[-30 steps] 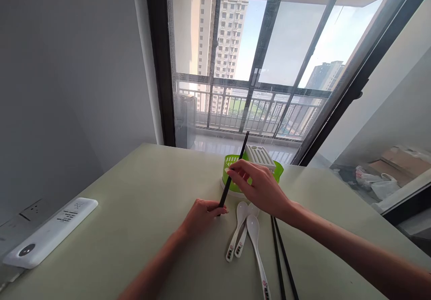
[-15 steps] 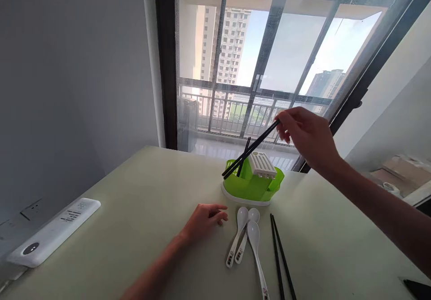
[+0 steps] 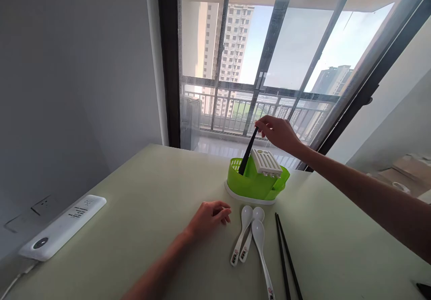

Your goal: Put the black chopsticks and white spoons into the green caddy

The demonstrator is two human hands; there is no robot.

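Note:
My right hand [image 3: 278, 133] pinches the top ends of black chopsticks [image 3: 249, 151]. They stand slightly tilted, lower ends inside the left basket of a green utensil holder [image 3: 249, 187] with a white base. How many chopsticks are in that basket I cannot tell, as they overlap. On the table, left of three white spoons [image 3: 259, 233], rests my left hand [image 3: 210, 219], holding nothing, fingers loosely bent and apart. Another pair of black chopsticks [image 3: 283, 251] lies right of the spoons.
A white power strip [image 3: 63, 228] with a cable lies along the table's left edge by the wall. Behind the pale table [image 3: 161, 192] is a large glass window with dark frames [image 3: 168, 66]. A dark object [image 3: 423, 289] shows at the lower right edge.
My right hand has moved left and down, bringing the chopsticks from a slant in front of the holder to steeply upright in its left basket. My left hand stays beside the spoons.

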